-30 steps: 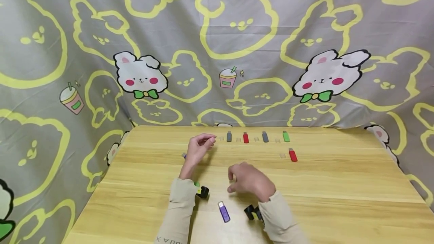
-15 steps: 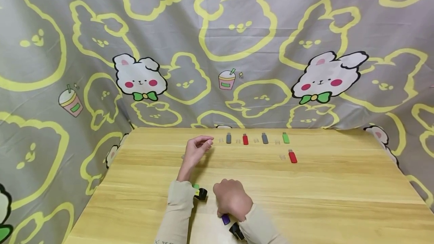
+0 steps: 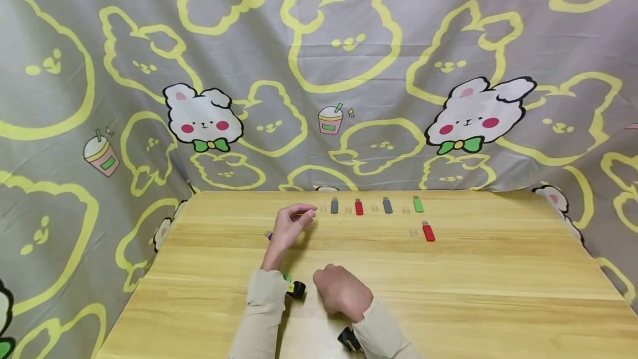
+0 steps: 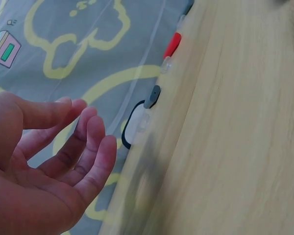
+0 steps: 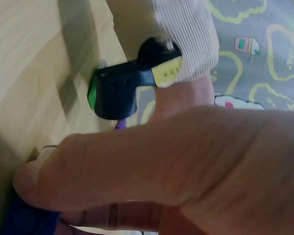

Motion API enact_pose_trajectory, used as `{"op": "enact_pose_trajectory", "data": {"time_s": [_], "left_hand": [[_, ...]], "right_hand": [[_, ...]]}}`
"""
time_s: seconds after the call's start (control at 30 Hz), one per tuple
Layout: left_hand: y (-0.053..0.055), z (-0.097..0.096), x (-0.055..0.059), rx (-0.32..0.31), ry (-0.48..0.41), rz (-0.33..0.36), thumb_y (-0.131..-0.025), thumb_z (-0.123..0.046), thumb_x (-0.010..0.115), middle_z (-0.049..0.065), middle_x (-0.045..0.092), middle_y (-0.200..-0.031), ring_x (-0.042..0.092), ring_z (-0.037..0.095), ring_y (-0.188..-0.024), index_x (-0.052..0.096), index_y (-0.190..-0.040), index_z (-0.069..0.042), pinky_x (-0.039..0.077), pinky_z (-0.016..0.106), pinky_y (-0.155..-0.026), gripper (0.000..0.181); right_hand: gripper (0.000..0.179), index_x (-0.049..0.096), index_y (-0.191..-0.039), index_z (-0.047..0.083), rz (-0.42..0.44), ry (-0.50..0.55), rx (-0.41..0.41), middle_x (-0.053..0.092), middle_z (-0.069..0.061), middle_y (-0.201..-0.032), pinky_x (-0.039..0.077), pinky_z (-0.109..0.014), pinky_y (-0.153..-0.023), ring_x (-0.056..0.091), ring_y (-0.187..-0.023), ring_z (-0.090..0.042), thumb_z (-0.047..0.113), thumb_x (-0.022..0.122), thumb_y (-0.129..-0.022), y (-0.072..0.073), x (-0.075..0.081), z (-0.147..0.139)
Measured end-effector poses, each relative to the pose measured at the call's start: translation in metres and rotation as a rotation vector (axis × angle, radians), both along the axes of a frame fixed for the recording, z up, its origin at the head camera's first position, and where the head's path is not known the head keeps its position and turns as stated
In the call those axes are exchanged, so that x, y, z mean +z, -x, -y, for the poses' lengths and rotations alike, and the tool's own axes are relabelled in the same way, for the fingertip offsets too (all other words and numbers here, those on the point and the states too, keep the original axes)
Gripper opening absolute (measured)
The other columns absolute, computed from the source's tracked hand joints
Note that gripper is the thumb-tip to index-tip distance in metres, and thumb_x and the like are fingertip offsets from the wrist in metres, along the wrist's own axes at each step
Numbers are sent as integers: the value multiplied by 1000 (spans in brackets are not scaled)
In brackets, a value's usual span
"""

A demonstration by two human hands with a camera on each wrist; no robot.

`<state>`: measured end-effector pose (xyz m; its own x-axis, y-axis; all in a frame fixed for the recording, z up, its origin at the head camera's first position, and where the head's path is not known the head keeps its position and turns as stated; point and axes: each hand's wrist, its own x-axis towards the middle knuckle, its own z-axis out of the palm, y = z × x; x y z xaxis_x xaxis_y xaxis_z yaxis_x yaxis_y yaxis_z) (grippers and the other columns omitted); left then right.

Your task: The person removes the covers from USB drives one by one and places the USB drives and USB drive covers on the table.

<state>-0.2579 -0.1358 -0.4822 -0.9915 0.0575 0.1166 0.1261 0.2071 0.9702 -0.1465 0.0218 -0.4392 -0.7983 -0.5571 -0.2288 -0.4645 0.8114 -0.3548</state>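
Observation:
My right hand (image 3: 343,292) is low over the front middle of the table, fingers curled under. In the right wrist view its thumb pinches a purple USB stick (image 5: 29,220) near the clear end; the palm hides that stick from the head view. My left hand (image 3: 291,225) hovers farther back with loosely bent fingers. Nothing shows between the fingers of the left hand (image 4: 54,161) in its wrist view. Just right of it lie a grey USB stick (image 3: 334,205) and its small clear cap (image 3: 323,209).
Along the back edge stand a red stick (image 3: 359,207), another grey stick (image 3: 387,205) and a green stick (image 3: 418,204), with clear caps between. A second red stick (image 3: 428,231) lies nearer. A purple stick (image 3: 269,235) and a green piece (image 3: 287,277) are partly hidden by the left arm.
My right hand has come down and left onto the purple USB stick, which lay uncovered a second ago and is now covered in the head view. The left hand has stayed nearly still.

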Motion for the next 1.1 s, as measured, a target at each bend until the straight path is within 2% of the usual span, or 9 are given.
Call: {"op": "enact_pose_trajectory", "data": {"time_s": [0.17, 0.27, 0.33, 0.47, 0.57, 0.7, 0.9, 1.0, 1.1], "left_hand": [[1, -2, -1, -7, 4, -11, -99, -3, 67, 26, 71, -107, 68, 42, -92, 73, -111, 8, 60, 51, -84, 17], [0, -5, 0, -14, -1, -16, -99, -4, 67, 25, 72, -105, 68, 42, -91, 73, -110, 8, 61, 50, -83, 17], [-1, -8, 2, -24, -8, -9, -99, -5, 68, 24, 72, -104, 68, 42, -92, 74, -110, 7, 61, 49, -84, 17], [-4, -13, 6, -60, -23, 3, -99, -4, 68, 22, 73, -103, 68, 45, -94, 74, -111, 7, 60, 51, -87, 17], [-6, -16, 8, -91, -27, -1, -99, -3, 68, 24, 73, -103, 67, 47, -95, 72, -112, 9, 59, 51, -88, 19], [-8, -21, 13, -134, -25, 0, -99, -4, 67, 25, 72, -104, 67, 48, -97, 69, -115, 12, 60, 45, -88, 23], [-12, -31, 22, -219, -13, -29, -101, -3, 64, 28, 71, -108, 66, 51, -102, 69, -117, 13, 61, 39, -87, 23], [-15, -37, 24, -232, 8, -35, -101, -2, 64, 24, 72, -108, 67, 49, -100, 71, -116, 8, 61, 39, -86, 20], [-17, -43, 26, -244, 19, -38, -100, -2, 64, 22, 73, -106, 68, 48, -98, 73, -114, 6, 61, 43, -86, 18]], "right_hand": [[27, 60, -71, 10, 79, 121, -35, 54, 2, -68, 49, -27, -57, 52, -63, -14, -14, 69, -78, 9, 8, -17], [23, 63, -78, 9, 106, 220, -69, 57, 2, -73, 53, -30, -64, 56, -69, -15, -14, 68, -80, 17, 12, -33], [19, 64, -85, 8, 106, 283, -87, 60, 0, -78, 54, -34, -69, 57, -75, -17, -11, 67, -85, 23, 14, -46], [14, 64, -93, 6, 55, 382, -116, 64, -5, -85, 52, -36, -69, 58, -77, -18, -8, 63, -93, 35, 15, -70], [15, 65, -99, 6, 13, 427, -171, 67, -8, -86, 50, -32, -64, 57, -74, -16, -8, 61, -96, 43, 17, -85], [12, 66, -105, 7, -39, 458, -260, 67, -7, -86, 49, -30, -64, 56, -73, -14, -3, 62, -99, 50, 19, -99], [19, 67, -113, 5, -90, 521, -329, 66, -9, -89, 53, -34, -66, 62, -79, -20, -5, 65, -97, 56, 20, -113], [22, 68, -112, 6, -114, 556, -360, 68, -10, -93, 58, -37, -71, 66, -85, -23, -7, 68, -94, 58, 19, -116], [19, 69, -107, 5, -141, 600, -387, 70, -10, -96, 60, -40, -76, 69, -87, -25, -6, 71, -92, 60, 17, -117]]}}
